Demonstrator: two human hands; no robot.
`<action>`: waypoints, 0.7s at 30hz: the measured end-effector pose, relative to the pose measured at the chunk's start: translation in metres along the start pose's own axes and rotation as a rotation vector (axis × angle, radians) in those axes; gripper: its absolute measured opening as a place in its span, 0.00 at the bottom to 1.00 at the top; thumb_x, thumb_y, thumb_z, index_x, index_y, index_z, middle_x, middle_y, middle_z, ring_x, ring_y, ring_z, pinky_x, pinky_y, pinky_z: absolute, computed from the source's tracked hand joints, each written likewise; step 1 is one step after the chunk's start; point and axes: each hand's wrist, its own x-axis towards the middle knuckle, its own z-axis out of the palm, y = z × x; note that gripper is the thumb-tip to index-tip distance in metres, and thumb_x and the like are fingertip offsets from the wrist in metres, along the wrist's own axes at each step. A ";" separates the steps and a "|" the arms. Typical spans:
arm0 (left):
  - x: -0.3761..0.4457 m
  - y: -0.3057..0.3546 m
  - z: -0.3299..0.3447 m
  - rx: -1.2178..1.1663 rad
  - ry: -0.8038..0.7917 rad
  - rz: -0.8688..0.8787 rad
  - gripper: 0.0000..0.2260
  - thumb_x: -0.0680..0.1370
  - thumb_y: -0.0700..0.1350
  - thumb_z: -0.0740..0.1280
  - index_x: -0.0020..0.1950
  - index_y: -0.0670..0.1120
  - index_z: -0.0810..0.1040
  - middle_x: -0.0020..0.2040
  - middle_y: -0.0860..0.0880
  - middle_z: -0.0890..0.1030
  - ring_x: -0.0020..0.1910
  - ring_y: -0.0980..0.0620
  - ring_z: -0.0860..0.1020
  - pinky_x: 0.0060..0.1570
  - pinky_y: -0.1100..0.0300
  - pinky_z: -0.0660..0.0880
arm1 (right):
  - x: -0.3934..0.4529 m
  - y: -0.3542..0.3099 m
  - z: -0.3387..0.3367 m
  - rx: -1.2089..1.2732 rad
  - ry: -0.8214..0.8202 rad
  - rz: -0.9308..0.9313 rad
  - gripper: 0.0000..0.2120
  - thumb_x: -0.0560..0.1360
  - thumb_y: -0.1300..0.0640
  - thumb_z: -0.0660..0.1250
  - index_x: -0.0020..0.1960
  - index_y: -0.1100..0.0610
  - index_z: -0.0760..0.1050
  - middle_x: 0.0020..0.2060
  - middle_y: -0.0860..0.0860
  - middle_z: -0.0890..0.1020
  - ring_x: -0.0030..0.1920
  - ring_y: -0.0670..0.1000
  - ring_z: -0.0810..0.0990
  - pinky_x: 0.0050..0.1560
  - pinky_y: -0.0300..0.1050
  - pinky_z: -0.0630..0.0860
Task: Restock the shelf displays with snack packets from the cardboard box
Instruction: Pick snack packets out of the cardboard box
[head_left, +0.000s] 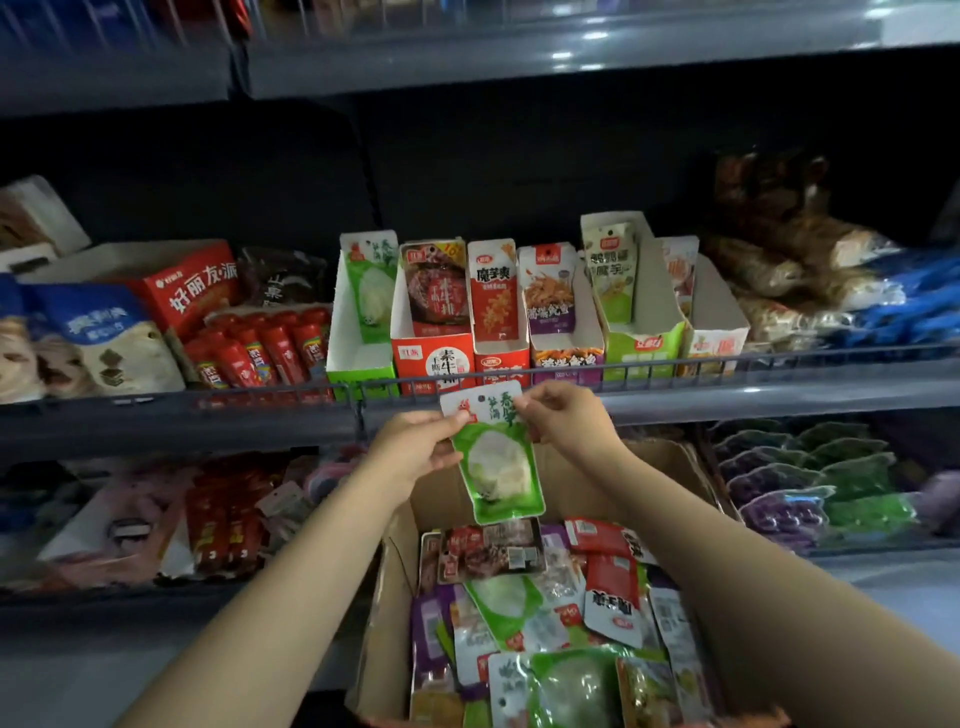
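Note:
A green and white snack packet (496, 457) hangs upright above the cardboard box (387, 649), just below the shelf rail. My left hand (418, 449) pinches its upper left edge and my right hand (563, 415) pinches its upper right corner. The box is full of mixed packets in red, purple, green and white. On the shelf above, a green and white display carton (358, 332) holds one matching green packet (370, 291) and is mostly bare inside.
Right of the green carton stand a red carton (434, 358) and several more display cartons with upright packets. A wire rail (623, 369) runs along the shelf front. Red sausage sticks (260, 353) lie to the left. Lower shelves hold more bags.

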 end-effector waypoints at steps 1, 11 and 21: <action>0.001 0.009 -0.003 0.001 -0.011 0.002 0.04 0.75 0.40 0.69 0.47 0.41 0.78 0.43 0.46 0.82 0.41 0.51 0.80 0.38 0.62 0.80 | 0.005 -0.011 -0.001 0.015 0.017 -0.013 0.08 0.76 0.55 0.68 0.39 0.53 0.76 0.30 0.46 0.79 0.24 0.38 0.75 0.32 0.34 0.74; 0.013 0.098 -0.037 0.063 0.094 0.206 0.18 0.74 0.44 0.71 0.61 0.37 0.76 0.56 0.40 0.80 0.53 0.43 0.79 0.41 0.60 0.81 | 0.051 -0.102 0.000 0.120 -0.009 -0.126 0.06 0.77 0.53 0.67 0.46 0.55 0.78 0.36 0.50 0.81 0.31 0.46 0.79 0.36 0.41 0.77; 0.028 0.157 -0.090 0.177 0.305 0.461 0.10 0.74 0.44 0.71 0.54 0.42 0.80 0.47 0.45 0.82 0.46 0.47 0.80 0.43 0.60 0.79 | 0.104 -0.153 0.050 0.111 -0.123 -0.183 0.07 0.78 0.59 0.65 0.50 0.63 0.77 0.41 0.57 0.81 0.35 0.48 0.81 0.46 0.49 0.80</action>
